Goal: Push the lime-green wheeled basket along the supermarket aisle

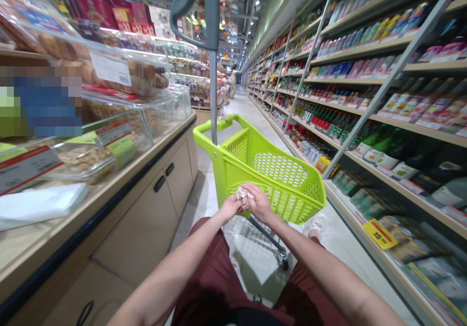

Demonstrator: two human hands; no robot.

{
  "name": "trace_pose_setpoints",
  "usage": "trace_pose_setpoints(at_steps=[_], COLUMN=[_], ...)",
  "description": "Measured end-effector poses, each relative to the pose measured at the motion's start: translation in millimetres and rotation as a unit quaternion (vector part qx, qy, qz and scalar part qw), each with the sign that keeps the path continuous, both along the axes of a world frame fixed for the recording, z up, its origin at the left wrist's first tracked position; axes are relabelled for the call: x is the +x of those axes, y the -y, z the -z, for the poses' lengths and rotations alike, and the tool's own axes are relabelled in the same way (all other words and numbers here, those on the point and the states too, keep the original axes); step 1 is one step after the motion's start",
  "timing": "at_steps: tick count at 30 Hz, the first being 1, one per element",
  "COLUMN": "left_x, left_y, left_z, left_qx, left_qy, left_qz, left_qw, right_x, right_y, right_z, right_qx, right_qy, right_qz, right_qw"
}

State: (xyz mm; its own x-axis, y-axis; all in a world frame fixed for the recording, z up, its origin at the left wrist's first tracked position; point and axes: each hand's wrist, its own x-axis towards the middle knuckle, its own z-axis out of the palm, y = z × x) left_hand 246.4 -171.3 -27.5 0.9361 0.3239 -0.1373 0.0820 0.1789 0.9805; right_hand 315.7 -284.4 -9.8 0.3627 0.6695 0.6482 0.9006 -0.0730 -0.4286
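Close together in front of the lime-green shopping cart basket point(241, 165) are my two hands. Between them is a small crumpled whitish thing point(244, 195) with darker specks; its kind is not clear. My left hand point(230, 207) is closed on its left side, and my right hand point(260, 204) grips it from the right with fingers curled over the top. Through the slotted walls, the part of the basket I can see shows nothing inside. The cart's grey upright handle point(213, 24) rises at its left end.
Left, a wooden counter point(146, 209) holds clear trays of baked goods point(120, 73). Right, a long shelf rack point(343, 146) carries bottles and cans, with a yellow price tag point(380, 234) low down. The aisle floor point(239, 104) runs ahead; a person point(232, 80) stands far off.
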Motion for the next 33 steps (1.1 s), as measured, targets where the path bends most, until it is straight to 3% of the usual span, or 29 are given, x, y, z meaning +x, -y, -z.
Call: trace_pose_setpoints(at_steps=[5,9,12,15,17,20,23,25,30,33], left_x=[-3.5,-9.2,-21.0,-33.6,-37.9,-37.2,-34.1,-34.0,-42.6,-48.6], left_y=[12.5,0.9,-19.3,-45.4,-65.2,-93.4,-110.1,-112.2,-101.2,-96.0], left_z=[-18.4,-30.7,-36.7,-36.9,-33.1,-22.5,-11.1,-5.9,0.5,4.1], left_qx=[-0.095,-0.173,-0.173,-0.107,-0.002,0.152,0.22,0.254,0.309,0.33], left_qy=[0.002,-0.003,-0.027,-0.043,-0.042,-0.05,-0.066,-0.076,-0.093,-0.102], left_qz=[-0.022,-0.063,-0.052,-0.037,-0.077,-0.178,-0.202,-0.196,-0.18,-0.177], left_qw=[0.995,0.983,0.983,0.993,0.996,0.971,0.952,0.944,0.929,0.922], right_x=[1.8,-3.6,-3.4,1.0,2.8,5.0,10.4,13.7,10.5,8.0], right_y=[-14.5,-16.0,-16.8,-29.9,-49.1,-88.4,-121.4,-130.4,-107.9,-88.6], right_z=[-4.5,-4.7,-5.1,-14.7,-30.0,-58.8,-70.6,-59.3,4.9,16.5], right_qx=[0.069,-0.048,-0.14,-0.148,-0.113,-0.049,-0.041,-0.069,-0.199,-0.226], right_qy=[0.026,0.147,0.193,0.226,0.253,0.29,0.335,0.365,0.367,0.333], right_qz=[0.119,0.072,0.026,-0.007,-0.019,0.002,-0.004,-0.029,-0.051,-0.049], right_qw=[0.99,0.985,0.971,0.963,0.961,0.956,0.941,0.928,0.907,0.914])
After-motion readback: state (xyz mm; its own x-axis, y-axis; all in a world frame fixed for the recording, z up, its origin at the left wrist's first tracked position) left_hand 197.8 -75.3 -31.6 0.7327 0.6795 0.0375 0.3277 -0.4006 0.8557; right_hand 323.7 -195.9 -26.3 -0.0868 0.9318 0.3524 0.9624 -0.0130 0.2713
